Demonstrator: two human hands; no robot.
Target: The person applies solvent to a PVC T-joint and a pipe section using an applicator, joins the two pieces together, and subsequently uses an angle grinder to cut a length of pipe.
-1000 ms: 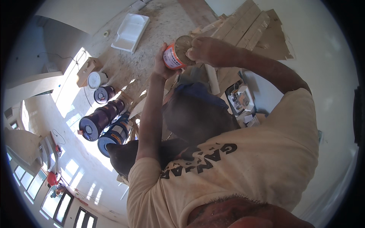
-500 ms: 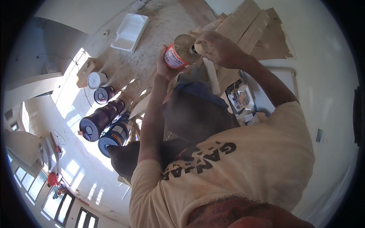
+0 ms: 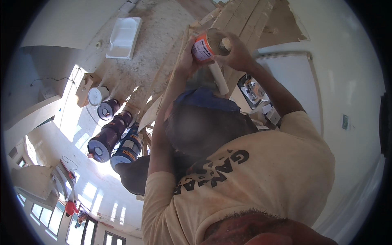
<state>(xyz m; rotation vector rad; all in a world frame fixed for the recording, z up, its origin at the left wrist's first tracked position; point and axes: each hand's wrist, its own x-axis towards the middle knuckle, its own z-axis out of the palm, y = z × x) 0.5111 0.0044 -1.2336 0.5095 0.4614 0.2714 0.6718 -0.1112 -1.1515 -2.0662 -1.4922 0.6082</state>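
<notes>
A round tin can [image 3: 202, 48] with an orange-and-white label is tipped in front of me, its dusty brownish end turned right. My left hand [image 3: 187, 60] is wrapped round the labelled side. At the can's end, my right hand [image 3: 239, 56] has its fingers closed on a small round beige cap-like piece [image 3: 226, 43]. The fingers partly cover that piece, and I cannot tell whether it touches the can. Just below the hands lies a pale tube [image 3: 219, 79] beside a grey cylinder.
Long wooden boards [image 3: 241, 20] stretch away beyond my hands. A white basin-like tray [image 3: 123, 38] rests on the dusty floor. Dark drums [image 3: 107, 143], a blue drum [image 3: 130, 147] and a white bucket [image 3: 98, 96] stand left. A bin of small items [image 3: 252, 92] sits right, beside a white panel [image 3: 290, 81].
Both hands and the can have shifted right and slightly up in view. The can's end has turned further, and my right hand sits closer against it. The surroundings have shifted with the camera.
</notes>
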